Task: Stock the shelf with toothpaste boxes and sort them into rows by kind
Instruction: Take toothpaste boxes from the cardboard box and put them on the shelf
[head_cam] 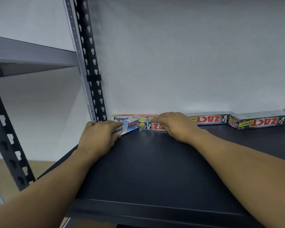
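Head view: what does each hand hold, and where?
Left hand grips the front Pepsodent box at its left end. Right hand covers the front Zact box, right half; grip unclear.

Setting: shop stockroom or retail storage bay.

Evidence: a black slotted-angle steel upright [90, 66] stands at the rear left corner of the dark flat shelf [155, 170]. A second, grey shelf [31, 53] sits higher up to the left.

Boxed retail goods lie in a line along the dark shelf's rear edge: a Pepsodent box [131, 125] and Zact boxes [260, 121].

A bare white wall [187, 46] is behind, and a beige floor [0, 170] below.
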A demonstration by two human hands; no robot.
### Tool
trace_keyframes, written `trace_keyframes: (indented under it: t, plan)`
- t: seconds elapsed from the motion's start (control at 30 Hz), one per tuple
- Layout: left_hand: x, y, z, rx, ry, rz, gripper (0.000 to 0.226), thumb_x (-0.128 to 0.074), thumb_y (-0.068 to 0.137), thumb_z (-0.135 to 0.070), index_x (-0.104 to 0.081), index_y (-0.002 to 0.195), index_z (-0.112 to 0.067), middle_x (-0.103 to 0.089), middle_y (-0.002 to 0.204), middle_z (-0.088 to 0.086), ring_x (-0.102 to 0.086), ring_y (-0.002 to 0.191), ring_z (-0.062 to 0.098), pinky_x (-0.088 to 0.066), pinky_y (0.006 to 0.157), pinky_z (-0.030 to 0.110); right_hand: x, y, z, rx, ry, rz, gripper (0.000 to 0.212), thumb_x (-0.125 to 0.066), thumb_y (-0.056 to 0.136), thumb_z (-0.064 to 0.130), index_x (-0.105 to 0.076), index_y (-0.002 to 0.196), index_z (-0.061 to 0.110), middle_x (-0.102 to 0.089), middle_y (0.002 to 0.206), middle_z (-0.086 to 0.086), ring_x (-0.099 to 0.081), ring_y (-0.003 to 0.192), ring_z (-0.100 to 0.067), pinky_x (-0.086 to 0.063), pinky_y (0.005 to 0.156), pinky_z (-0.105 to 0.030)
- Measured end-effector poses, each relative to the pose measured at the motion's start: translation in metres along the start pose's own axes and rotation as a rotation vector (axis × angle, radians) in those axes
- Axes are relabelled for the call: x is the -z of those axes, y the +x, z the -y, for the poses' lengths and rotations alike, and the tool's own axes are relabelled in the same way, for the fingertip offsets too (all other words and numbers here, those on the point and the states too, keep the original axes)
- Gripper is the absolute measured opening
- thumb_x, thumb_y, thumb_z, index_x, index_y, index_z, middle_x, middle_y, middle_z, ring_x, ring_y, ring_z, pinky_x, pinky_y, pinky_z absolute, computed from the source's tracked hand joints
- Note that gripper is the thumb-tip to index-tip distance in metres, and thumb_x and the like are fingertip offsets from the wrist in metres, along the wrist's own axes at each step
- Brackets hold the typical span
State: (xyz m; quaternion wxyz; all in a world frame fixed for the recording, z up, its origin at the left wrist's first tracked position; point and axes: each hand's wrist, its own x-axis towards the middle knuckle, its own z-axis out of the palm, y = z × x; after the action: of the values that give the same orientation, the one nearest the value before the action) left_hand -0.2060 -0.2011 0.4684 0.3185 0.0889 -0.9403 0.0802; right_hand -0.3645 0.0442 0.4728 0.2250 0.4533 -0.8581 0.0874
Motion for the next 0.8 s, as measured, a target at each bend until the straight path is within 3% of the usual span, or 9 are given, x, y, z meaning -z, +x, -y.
trace_keyframes:
  t: [0.17,0.3,0.5,0.67,0.8]
  plan:
    - [0.001,-0.003,0.002,0.000,-0.012,-0.010,0.040,-0.055,0.097,-0.043,-0.055,0.137,-0.039,-0.059,0.138,-0.015,-0.057,0.121,0.016,-0.034,0.101,0.037,0.005,-0.007,0.007,-0.008,-0.071,0.002,0.052,-0.048,0.098,0.015,-0.047,0.145,0.037,-0.059,0.137,0.000,-0.056,0.121,-0.031,-0.049,0.096,-0.045]
    - [0.006,-0.010,0.001,0.018,0.001,-0.051,0.032,-0.058,0.095,-0.044,-0.063,0.126,-0.034,-0.062,0.125,-0.008,-0.056,0.119,0.020,-0.029,0.106,0.043,0.010,-0.018,0.011,-0.023,-0.122,0.007,0.053,-0.059,0.096,0.026,-0.044,0.147,0.031,-0.058,0.133,-0.005,-0.055,0.120,-0.032,-0.047,0.099,-0.047]
    - [0.023,-0.032,-0.020,0.003,-0.066,-0.001,0.042,-0.055,0.095,-0.050,-0.060,0.133,-0.034,-0.054,0.143,-0.001,-0.047,0.134,0.020,-0.026,0.115,0.051,0.026,-0.054,0.031,-0.108,-0.049,0.088,0.057,-0.052,0.098,0.047,-0.037,0.151,0.031,-0.050,0.145,-0.001,-0.043,0.135,-0.025,-0.036,0.111,-0.043]
    - [0.052,-0.067,-0.050,0.023,-0.191,0.111,0.057,-0.041,0.094,-0.067,-0.044,0.146,-0.042,-0.039,0.157,-0.011,-0.028,0.147,0.010,-0.010,0.121,0.054,0.057,-0.106,0.063,-0.204,0.040,0.184,0.064,-0.040,0.097,0.062,-0.031,0.154,0.035,-0.034,0.159,0.006,-0.029,0.146,-0.019,-0.026,0.119,-0.043]
    - [0.075,-0.098,-0.077,0.051,-0.276,0.201,0.068,-0.026,0.090,-0.078,-0.043,0.146,-0.043,-0.041,0.155,-0.015,-0.029,0.146,0.007,-0.012,0.121,0.057,0.078,-0.152,0.084,-0.292,0.097,0.190,0.068,-0.034,0.094,0.071,-0.029,0.154,0.039,-0.032,0.160,0.012,-0.029,0.147,-0.013,-0.027,0.118,-0.042]
